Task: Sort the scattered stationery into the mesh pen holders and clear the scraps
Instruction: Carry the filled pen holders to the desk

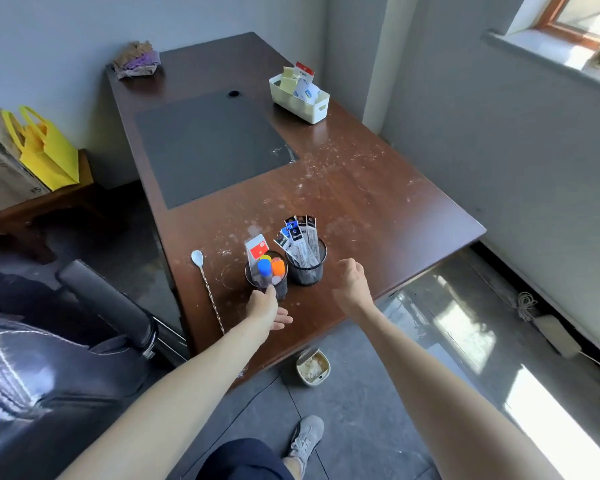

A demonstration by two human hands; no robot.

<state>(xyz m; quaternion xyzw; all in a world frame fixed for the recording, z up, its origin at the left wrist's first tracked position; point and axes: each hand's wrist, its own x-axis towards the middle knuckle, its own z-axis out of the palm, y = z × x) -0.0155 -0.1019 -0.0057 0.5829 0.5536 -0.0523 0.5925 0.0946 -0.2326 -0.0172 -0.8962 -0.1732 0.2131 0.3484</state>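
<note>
The left mesh holder [282, 287] and right mesh holder [305, 271] stand side by side near the desk's [361, 202] front edge. Your left hand [266, 306] touches the left one's near wall with relaxed, fairly straight fingers [270, 291]. Your right hand [350, 282] hovers just beside the right one, loosely curled and holding nothing.

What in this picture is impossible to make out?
- Head view: what the left hand touches or pinches at the near holder; the hand itself hides its fingertips.
- Head view: whether the right hand holds anything; its curled fingers face away.
- Head view: the print on the packets in the far holder, too small and blurred.
- Head view: what fills the floor bin, too small and blurred.
</note>
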